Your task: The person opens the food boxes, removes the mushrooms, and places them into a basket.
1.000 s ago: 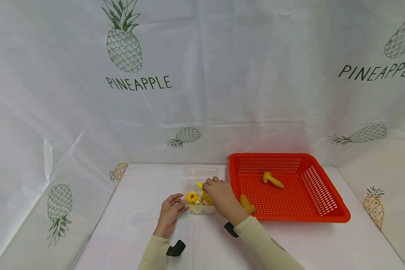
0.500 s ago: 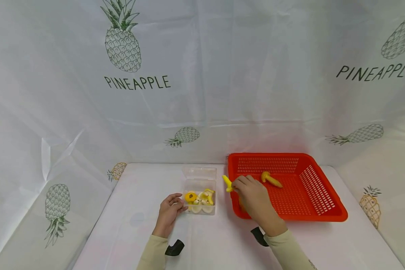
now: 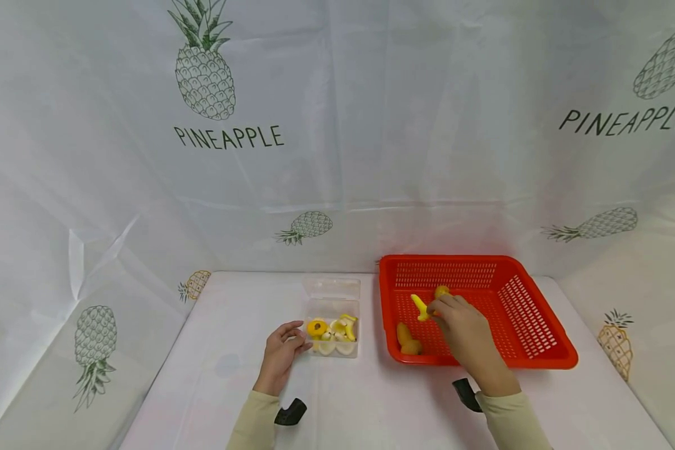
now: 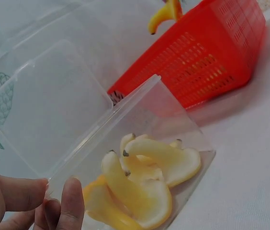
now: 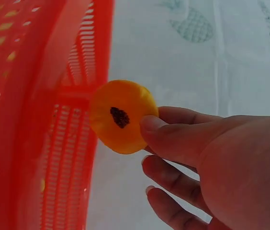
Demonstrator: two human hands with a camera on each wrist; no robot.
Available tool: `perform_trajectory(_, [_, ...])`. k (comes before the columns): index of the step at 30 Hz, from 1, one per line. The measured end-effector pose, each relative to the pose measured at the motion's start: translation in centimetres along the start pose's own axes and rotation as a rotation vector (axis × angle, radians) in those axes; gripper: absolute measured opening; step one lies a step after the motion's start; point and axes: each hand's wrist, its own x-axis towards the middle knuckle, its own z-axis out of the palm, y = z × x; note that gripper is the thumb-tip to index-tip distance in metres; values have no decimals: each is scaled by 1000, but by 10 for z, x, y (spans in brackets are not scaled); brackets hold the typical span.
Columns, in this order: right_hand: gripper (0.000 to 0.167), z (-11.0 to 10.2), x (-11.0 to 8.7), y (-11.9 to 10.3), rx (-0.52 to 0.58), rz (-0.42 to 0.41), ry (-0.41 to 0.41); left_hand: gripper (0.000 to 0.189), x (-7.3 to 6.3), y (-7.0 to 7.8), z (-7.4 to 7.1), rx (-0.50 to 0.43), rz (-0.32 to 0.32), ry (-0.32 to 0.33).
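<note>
My right hand (image 3: 465,331) is over the red basket and pinches a yellow gourd-shaped piece (image 3: 419,306) between thumb and fingertips. In the right wrist view the piece's round orange end (image 5: 124,117) faces the camera, with a dark brown spot at its middle. At the left side of a clear plastic box (image 3: 345,352), my left hand (image 3: 281,353) pinches the rim. Several yellow pieces with curved necks and dark tips lie in the box (image 4: 144,182), one showing a round orange end (image 3: 317,328). Its hinged lid (image 3: 333,288) is raised behind.
The red perforated basket (image 3: 540,359) stands to the right of the box. One yellow piece (image 3: 407,340) lies at its near left; another (image 3: 441,292) farther back is mostly hidden by my right hand. A white pineapple-print sheet (image 3: 427,156) hangs behind the table.
My right hand has lifted the gourd-shaped piece out of the clear box and carried it right, over the basket. My left hand has stayed at the box.
</note>
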Motion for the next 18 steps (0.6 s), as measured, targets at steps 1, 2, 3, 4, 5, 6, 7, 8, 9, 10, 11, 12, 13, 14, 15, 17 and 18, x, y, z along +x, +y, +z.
perform_trajectory(1, [25,0,-1,2,-4,6,-10,38,0,0,0,2,-1,0])
perform_trajectory(2, [25,0,-2,4,-7,11,-18,38,-1,1,0,3,-2,1])
perform_trajectory(3, [25,1,-2,6,-11,15,-25,39,-1,1,0,6,-4,1])
perform_trajectory(4, [25,1,-3,8,-13,19,-31,39,-1,1,0,7,-5,0])
perform_trajectory(5, [26,2,-4,10,-16,23,-37,38,-2,2,0,10,-6,0])
perform_trajectory(6, [26,2,-4,12,-15,28,-41,38,-2,2,0,13,-8,0])
perform_trajectory(7, [26,2,-5,13,-15,32,-44,38,-2,2,0,16,-9,1])
perform_trajectory(8, [26,3,-5,14,-11,36,-47,38,-2,2,1,17,-9,2])
perform_trajectory(9, [27,3,-5,16,-8,39,-49,38,-2,2,1,17,-10,3])
perform_trajectory(10, [28,3,-6,17,-2,43,-54,38,-2,2,1,17,-9,4])
perform_trajectory(11, [30,3,-6,17,3,47,-60,38,-2,2,1,17,-9,6])
perform_trajectory(12, [31,4,-6,18,6,48,-67,38,-2,2,1,18,-9,9])
perform_trajectory(13, [33,4,-7,18,10,50,-76,38,-2,3,1,18,-9,13])
perform_trajectory(14, [34,4,-7,18,14,53,-85,38,-2,3,1,17,-9,15])
perform_trajectory(15, [35,5,-7,18,17,55,-92,37,-2,3,1,16,-11,19])
perform_trajectory(17, [35,5,-8,16,22,61,-102,37,-2,3,1,13,-18,25])
perform_trajectory(18, [34,6,-7,15,26,61,-102,37,-2,3,1,12,-20,27])
